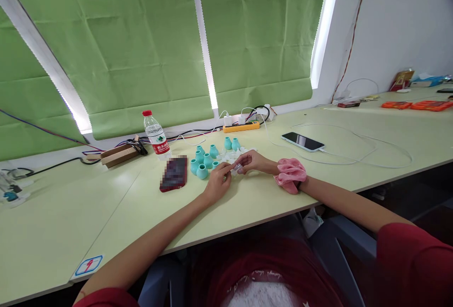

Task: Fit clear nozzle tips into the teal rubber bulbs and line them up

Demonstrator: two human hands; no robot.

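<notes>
My left hand (218,182) and my right hand (252,161) meet over the table, fingers pinched on a small clear plastic piece (237,169) between them. Its exact kind is too small to make out. Just behind the hands lie several whitish translucent pieces (228,154) in a loose pile. To the left stand several small turquoise vase-shaped pieces (202,171) with open tops, the closest of them right beside my left hand. A pink scrunchie (290,175) sits around my right wrist.
A dark red phone (174,173) and a water bottle (156,135) stand to the left. A charging phone (303,141) with a looping white cable lies right. At the back are a yellow power strip (241,127) and a cardboard tray (122,154). Orange items (430,105) lie far right.
</notes>
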